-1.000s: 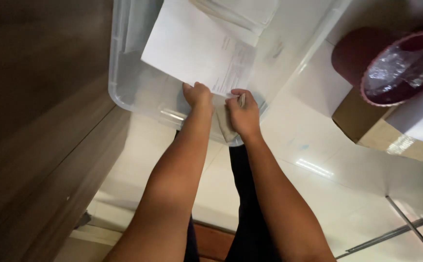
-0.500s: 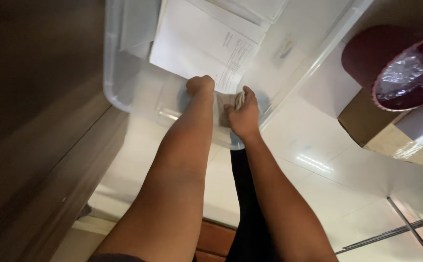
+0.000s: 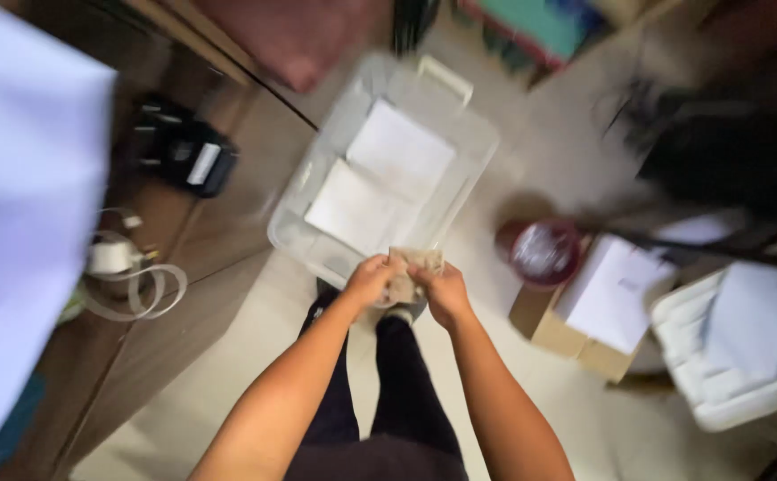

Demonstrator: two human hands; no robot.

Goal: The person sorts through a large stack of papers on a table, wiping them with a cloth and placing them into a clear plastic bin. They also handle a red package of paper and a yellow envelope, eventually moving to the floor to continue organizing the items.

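My left hand [image 3: 369,281] and my right hand [image 3: 445,292] together hold a small tan, crumpled piece of paper or cloth [image 3: 409,270] in front of me; blur hides what it is exactly. Just beyond my hands a clear plastic storage bin [image 3: 467,134] stands on the floor, with white paper sheets [image 3: 380,183] lying flat inside. My dark trouser legs [image 3: 380,392] show below my forearms.
A wooden desk [image 3: 175,294] at left carries a black device [image 3: 179,151] and a coiled white cable [image 3: 130,281]. A dark red waste bin [image 3: 540,251], a cardboard box with papers [image 3: 598,312] and a white tray of papers [image 3: 736,343] sit at right.
My hands have come out of the bin and now hold the small tan piece above the floor. The view has pulled back, so the bin looks farther away.
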